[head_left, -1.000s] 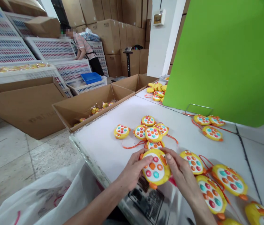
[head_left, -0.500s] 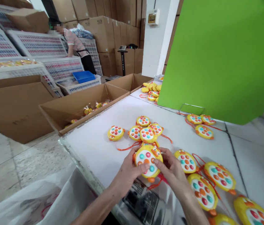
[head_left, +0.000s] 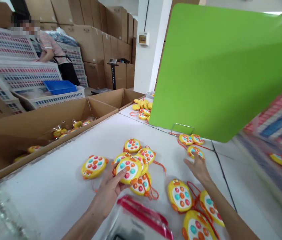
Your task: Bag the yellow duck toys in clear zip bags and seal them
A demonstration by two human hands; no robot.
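Observation:
A yellow duck-shaped button toy [head_left: 132, 167], with a white belly and coloured round buttons, is in my left hand [head_left: 108, 189]. The thumb lies across its front, above a small pile of similar toys [head_left: 141, 185] with orange cords. My right hand [head_left: 198, 167] is stretched toward the back right, thumb apart from the fingers. Its fingertips overlap the lower edge of another duck toy [head_left: 194, 151]; whether they touch it I cannot tell. Left of the pile lies a single duck toy [head_left: 94, 166].
A clear bag with a red edge [head_left: 143, 213] lies at the table's front. Several duck toys [head_left: 180, 195] are by my right forearm. A green board [head_left: 213, 73] stands behind. Open cardboard boxes [head_left: 38, 116] line the left side. Another person [head_left: 55, 50] leans over crates.
My right hand has let go of the toy both hands held and moved toward the back right. My left hand has carried that toy over the pile. The view has shifted right.

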